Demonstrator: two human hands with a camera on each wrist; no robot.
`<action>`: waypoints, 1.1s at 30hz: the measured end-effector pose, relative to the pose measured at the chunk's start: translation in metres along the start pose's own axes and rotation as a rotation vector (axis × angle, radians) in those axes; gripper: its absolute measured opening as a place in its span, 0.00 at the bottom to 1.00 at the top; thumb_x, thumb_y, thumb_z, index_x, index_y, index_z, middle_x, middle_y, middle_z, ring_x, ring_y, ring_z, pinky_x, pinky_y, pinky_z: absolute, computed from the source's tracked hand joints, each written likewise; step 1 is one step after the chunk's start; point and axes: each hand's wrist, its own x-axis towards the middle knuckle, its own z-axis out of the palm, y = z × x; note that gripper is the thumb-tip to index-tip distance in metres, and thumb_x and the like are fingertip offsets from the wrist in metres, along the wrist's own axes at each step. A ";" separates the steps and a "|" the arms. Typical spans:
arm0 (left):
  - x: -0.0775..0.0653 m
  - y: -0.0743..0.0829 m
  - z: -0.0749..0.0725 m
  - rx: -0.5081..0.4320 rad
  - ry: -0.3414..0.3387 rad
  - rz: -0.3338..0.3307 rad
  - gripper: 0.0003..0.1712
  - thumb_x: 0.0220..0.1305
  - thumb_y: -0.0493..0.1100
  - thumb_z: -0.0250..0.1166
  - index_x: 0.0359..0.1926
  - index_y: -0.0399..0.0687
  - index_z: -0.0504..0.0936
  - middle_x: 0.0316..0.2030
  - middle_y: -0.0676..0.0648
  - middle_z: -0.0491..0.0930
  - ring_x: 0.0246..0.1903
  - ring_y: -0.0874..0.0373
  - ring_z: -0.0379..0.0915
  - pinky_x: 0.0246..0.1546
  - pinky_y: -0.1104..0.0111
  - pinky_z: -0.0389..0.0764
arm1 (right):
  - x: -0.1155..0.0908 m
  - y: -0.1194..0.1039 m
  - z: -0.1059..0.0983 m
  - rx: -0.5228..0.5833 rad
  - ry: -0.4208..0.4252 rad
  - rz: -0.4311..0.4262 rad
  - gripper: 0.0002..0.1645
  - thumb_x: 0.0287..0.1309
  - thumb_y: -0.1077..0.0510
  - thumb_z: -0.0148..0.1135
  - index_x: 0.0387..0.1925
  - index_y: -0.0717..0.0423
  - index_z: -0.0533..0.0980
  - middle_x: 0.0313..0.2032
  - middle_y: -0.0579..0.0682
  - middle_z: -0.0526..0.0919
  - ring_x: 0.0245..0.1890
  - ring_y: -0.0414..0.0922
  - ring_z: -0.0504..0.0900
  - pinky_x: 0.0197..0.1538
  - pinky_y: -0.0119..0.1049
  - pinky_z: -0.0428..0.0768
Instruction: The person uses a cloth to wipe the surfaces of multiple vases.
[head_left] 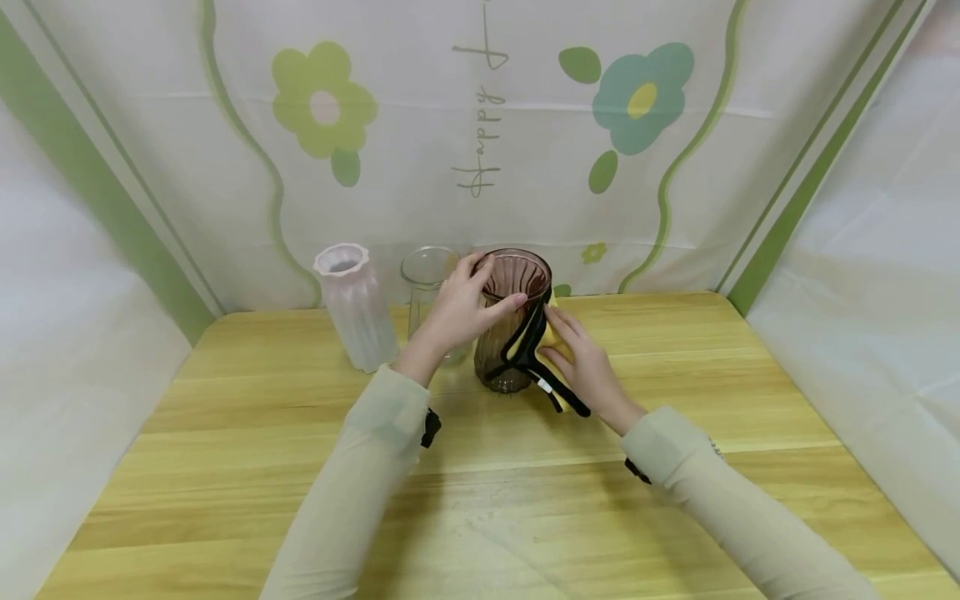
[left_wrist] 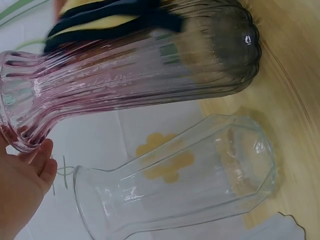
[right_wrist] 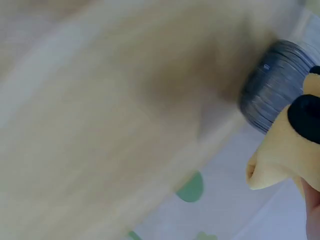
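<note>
A ribbed glass vase (head_left: 491, 354), purple at the top and smoky grey at the base, stands upright at the middle of the table. My left hand (head_left: 460, 310) grips its flared rim, with the thumb along the near side and the fingers at the left. On the vase's right side, my right hand (head_left: 587, 371) holds a yellow cloth with black edging (right_wrist: 280, 150) against the glass. Part of the cloth hangs down in front of the vase. The left wrist view shows the purple vase (left_wrist: 125, 80) from the side, the cloth overlapping its wall.
Just left of the purple vase stands a clear glass vase (left_wrist: 175, 185), partly behind my left hand. Farther left is a pink-and-white fluted vase (head_left: 360, 321). A flower-patterned curtain (head_left: 412, 125) hangs behind the wooden table (head_left: 480, 508).
</note>
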 end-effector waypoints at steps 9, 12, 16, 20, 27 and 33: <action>0.002 -0.004 0.004 -0.111 -0.052 -0.005 0.52 0.65 0.65 0.52 0.75 0.41 0.41 0.76 0.43 0.38 0.75 0.44 0.37 0.71 0.46 0.56 | 0.008 -0.008 0.001 0.005 0.033 0.001 0.37 0.52 0.68 0.66 0.64 0.68 0.65 0.61 0.69 0.69 0.58 0.64 0.74 0.58 0.51 0.77; 0.003 -0.003 0.005 -0.118 -0.047 -0.005 0.52 0.65 0.65 0.52 0.75 0.41 0.40 0.76 0.43 0.37 0.75 0.43 0.36 0.71 0.46 0.55 | 0.004 -0.004 0.004 -0.012 0.005 -0.009 0.38 0.51 0.67 0.67 0.64 0.67 0.66 0.61 0.69 0.70 0.55 0.65 0.76 0.55 0.51 0.79; 0.003 -0.003 0.005 -0.124 -0.053 -0.011 0.53 0.65 0.66 0.52 0.75 0.42 0.39 0.76 0.45 0.36 0.75 0.44 0.35 0.71 0.46 0.55 | -0.005 0.003 0.006 -0.017 -0.048 0.009 0.38 0.52 0.65 0.67 0.65 0.65 0.66 0.61 0.67 0.70 0.57 0.64 0.75 0.56 0.51 0.78; 0.004 -0.003 0.004 -0.129 -0.050 -0.015 0.53 0.64 0.67 0.52 0.75 0.44 0.37 0.76 0.45 0.35 0.75 0.43 0.34 0.71 0.45 0.54 | -0.015 0.008 0.005 -0.023 -0.162 0.081 0.37 0.56 0.63 0.64 0.67 0.62 0.64 0.63 0.66 0.69 0.58 0.63 0.75 0.57 0.50 0.77; 0.005 -0.002 0.002 -0.061 -0.048 -0.038 0.57 0.61 0.71 0.54 0.76 0.45 0.36 0.76 0.45 0.37 0.75 0.42 0.38 0.72 0.46 0.53 | -0.026 0.011 0.001 -0.072 -0.298 0.130 0.37 0.59 0.60 0.62 0.69 0.58 0.61 0.64 0.66 0.68 0.51 0.61 0.80 0.54 0.51 0.80; 0.007 -0.001 0.004 -0.042 -0.037 -0.080 0.60 0.57 0.72 0.58 0.76 0.46 0.39 0.76 0.46 0.39 0.74 0.41 0.43 0.71 0.46 0.56 | -0.016 0.006 -0.001 -0.048 -0.203 0.081 0.37 0.59 0.62 0.63 0.69 0.59 0.62 0.63 0.65 0.69 0.54 0.61 0.78 0.56 0.50 0.78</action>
